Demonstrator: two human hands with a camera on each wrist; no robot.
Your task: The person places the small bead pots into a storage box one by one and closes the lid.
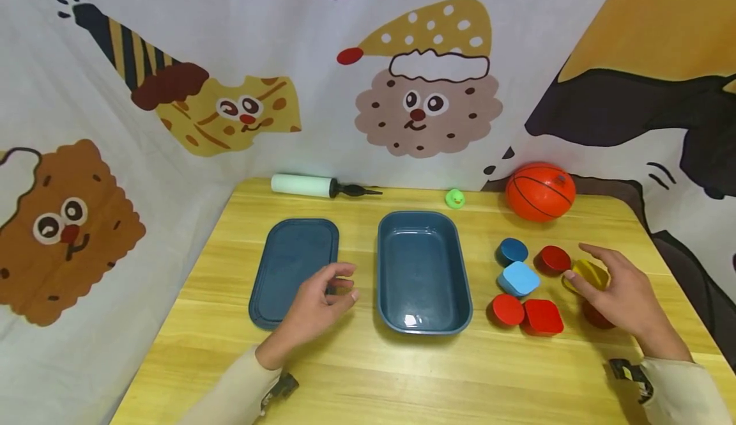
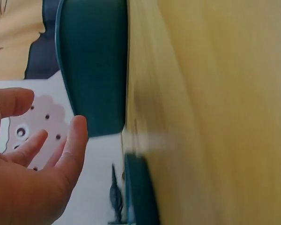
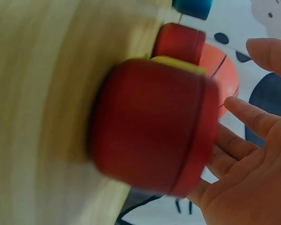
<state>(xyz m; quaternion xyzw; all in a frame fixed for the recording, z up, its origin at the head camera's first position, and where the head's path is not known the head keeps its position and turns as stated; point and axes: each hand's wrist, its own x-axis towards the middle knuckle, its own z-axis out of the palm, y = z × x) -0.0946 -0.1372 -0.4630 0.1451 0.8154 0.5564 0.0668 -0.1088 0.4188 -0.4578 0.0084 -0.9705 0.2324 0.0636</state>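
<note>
Hovering w/ R hand (image 1: 628, 298) by yellow tub (image 1: 593, 271), w/ fingers wide, gripping nil. Hovering w/ L hand (image 1: 319, 300) by dk-blue lid (image 1: 293, 252), w/ fingers half-bent, gripping nil.

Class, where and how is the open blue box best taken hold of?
The box is probably best gripped by its long walls, left hand from the left, right hand from the right: it stands open side up, narrower across than lengthwise, with gaps beside both walls.
</note>
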